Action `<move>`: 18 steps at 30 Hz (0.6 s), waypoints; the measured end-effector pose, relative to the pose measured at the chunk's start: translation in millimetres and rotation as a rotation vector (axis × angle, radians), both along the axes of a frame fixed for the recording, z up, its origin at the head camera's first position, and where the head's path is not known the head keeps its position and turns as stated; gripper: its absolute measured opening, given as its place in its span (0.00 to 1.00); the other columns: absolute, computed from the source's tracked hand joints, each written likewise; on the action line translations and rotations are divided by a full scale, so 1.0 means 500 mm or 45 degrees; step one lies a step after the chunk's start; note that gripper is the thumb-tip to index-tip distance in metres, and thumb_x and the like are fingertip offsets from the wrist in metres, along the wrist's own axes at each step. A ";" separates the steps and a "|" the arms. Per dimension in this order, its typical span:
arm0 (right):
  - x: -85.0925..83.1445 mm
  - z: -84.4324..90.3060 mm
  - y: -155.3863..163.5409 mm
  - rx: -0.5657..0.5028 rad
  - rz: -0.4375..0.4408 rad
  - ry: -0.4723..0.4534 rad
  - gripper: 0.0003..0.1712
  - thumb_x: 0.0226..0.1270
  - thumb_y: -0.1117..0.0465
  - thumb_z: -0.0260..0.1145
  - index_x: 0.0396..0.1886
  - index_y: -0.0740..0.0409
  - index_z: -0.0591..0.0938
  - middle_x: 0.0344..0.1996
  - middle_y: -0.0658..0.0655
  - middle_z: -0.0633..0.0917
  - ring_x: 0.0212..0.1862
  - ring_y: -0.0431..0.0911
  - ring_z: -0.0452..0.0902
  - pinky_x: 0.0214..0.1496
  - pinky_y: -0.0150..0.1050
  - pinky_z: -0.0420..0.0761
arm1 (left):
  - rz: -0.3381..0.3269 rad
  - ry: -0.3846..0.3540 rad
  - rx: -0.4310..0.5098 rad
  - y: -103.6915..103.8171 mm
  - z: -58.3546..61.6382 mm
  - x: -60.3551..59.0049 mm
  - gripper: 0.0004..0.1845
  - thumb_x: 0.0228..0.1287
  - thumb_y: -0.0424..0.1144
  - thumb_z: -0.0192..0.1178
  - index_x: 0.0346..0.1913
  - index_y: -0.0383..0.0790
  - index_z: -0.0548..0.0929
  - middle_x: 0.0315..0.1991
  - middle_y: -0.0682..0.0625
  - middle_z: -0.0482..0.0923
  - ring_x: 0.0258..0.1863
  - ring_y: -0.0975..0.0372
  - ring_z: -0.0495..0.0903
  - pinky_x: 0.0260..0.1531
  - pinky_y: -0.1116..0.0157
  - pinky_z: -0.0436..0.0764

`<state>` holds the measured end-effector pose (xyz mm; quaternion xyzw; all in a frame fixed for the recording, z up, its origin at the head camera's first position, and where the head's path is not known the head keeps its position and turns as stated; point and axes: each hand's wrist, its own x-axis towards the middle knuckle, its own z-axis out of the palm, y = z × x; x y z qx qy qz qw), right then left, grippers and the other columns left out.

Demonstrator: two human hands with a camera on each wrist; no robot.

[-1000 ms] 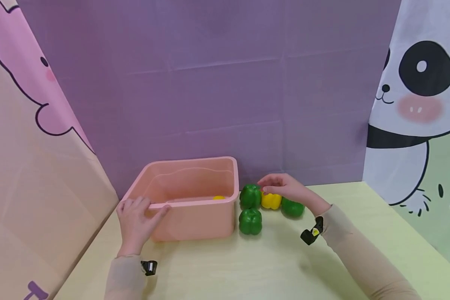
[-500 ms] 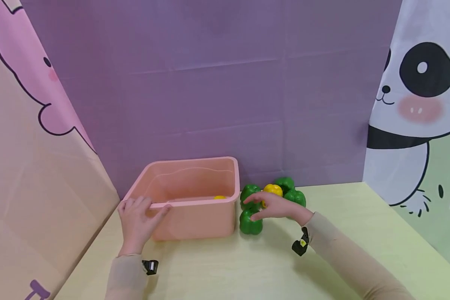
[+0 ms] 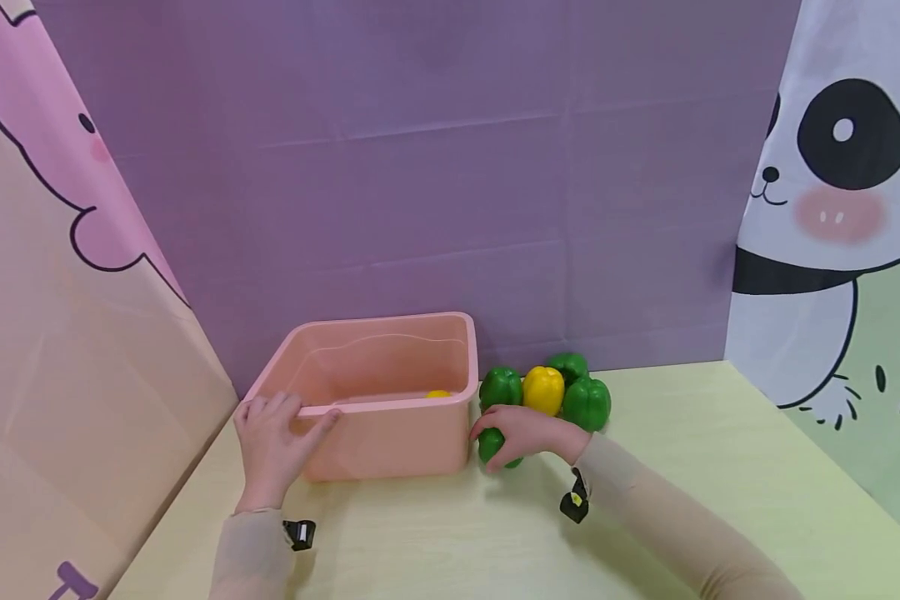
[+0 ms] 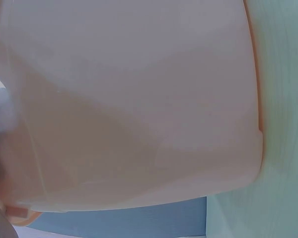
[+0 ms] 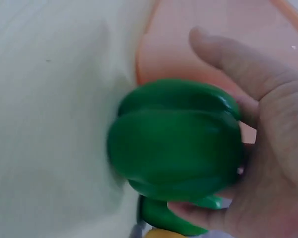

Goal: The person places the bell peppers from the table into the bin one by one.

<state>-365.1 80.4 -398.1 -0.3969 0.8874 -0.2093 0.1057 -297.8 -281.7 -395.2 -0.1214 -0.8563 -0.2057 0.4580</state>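
My left hand point(image 3: 270, 446) grips the front left of a pink plastic bin's rim, fingers over the edge and thumb along the outer wall. The left wrist view is filled by that pink bin point(image 4: 139, 114). In the head view my right hand point(image 3: 525, 433) reaches over the front green bell pepper point(image 3: 489, 447), which stands beside the bin point(image 3: 390, 442). Seen from the right wrist, the fingers pass behind this green bell pepper point(image 5: 176, 144), while the thumb point(image 5: 223, 54) stays apart from it. The pepper rests on the table.
Behind stand another green bell pepper point(image 3: 501, 387), a yellow bell pepper point(image 3: 543, 390), and two more green ones, the nearer green bell pepper point(image 3: 587, 404) at the right. Something yellow point(image 3: 438, 394) shows inside the bin. A purple backdrop point(image 3: 450, 183) rises behind the table point(image 3: 420, 533).
My right hand has moved from above the yellow bell pepper left and toward me, down to the front green bell pepper. The left hand and the bin stay in place.
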 end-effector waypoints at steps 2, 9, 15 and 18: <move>0.002 -0.008 -0.007 0.044 -0.021 0.064 0.25 0.50 0.55 0.76 0.50 0.52 0.83 0.52 0.54 0.78 0.50 0.48 0.74 0.57 0.45 0.74 | -0.001 -0.006 0.004 0.000 0.001 0.000 0.22 0.48 0.56 0.69 0.22 0.42 0.72 0.26 0.49 0.74 0.31 0.52 0.65 0.54 0.42 0.53; -0.002 -0.040 -0.014 0.084 -0.078 0.251 0.24 0.46 0.56 0.79 0.46 0.47 0.83 0.44 0.49 0.79 0.41 0.43 0.74 0.48 0.40 0.77 | 0.007 -0.008 0.001 -0.002 -0.002 -0.002 0.22 0.48 0.56 0.70 0.22 0.44 0.73 0.27 0.49 0.75 0.31 0.52 0.66 0.54 0.43 0.54; -0.018 -0.058 0.009 -0.052 -0.118 0.179 0.25 0.48 0.56 0.79 0.48 0.50 0.81 0.43 0.48 0.80 0.44 0.45 0.73 0.50 0.43 0.76 | 0.004 0.002 0.004 -0.003 -0.004 -0.006 0.23 0.49 0.58 0.69 0.22 0.43 0.73 0.26 0.49 0.75 0.31 0.51 0.66 0.53 0.43 0.54; -0.028 -0.068 0.028 -0.171 -0.146 0.110 0.26 0.49 0.56 0.78 0.50 0.52 0.81 0.46 0.47 0.80 0.46 0.44 0.74 0.52 0.44 0.75 | 0.001 0.005 0.002 -0.004 -0.004 -0.007 0.23 0.49 0.58 0.68 0.22 0.43 0.73 0.26 0.48 0.75 0.32 0.51 0.66 0.54 0.43 0.54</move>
